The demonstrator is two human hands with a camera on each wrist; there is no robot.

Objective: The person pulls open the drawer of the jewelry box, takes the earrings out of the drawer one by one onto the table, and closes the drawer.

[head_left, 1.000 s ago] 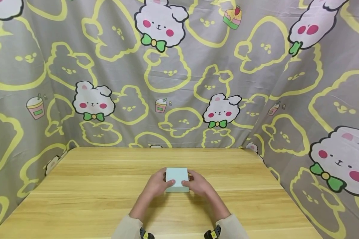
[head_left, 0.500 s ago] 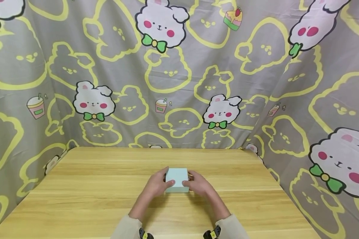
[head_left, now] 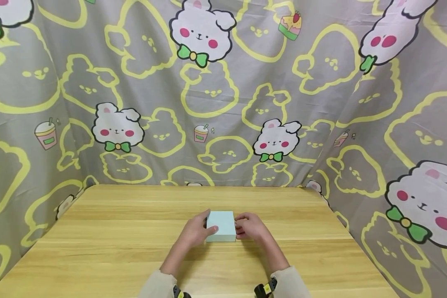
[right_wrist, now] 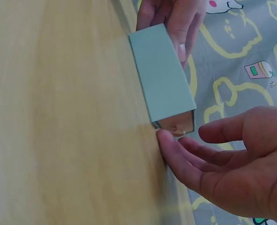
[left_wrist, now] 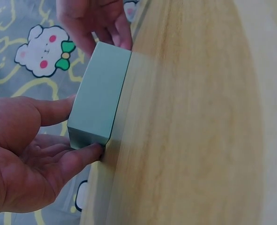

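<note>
Head view shows a pale blue-green box, which rests flat on the wooden table, straight below the picture's centre, at 6 o'clock. Taking this box as the clock's middle, the left hand is at 9 o'clock and holds it: the thumb lies across the top, the other fingers go round the side. Its forearm comes from 8 o'clock. The right hand is at 3 o'clock, its forearm coming from 4 o'clock. In the right wrist view its fingers are softly bent, with a gap of moderate width to the thumb. They are at the brownish end with a small tab; whether they touch this tab, I cannot tell.
</note>
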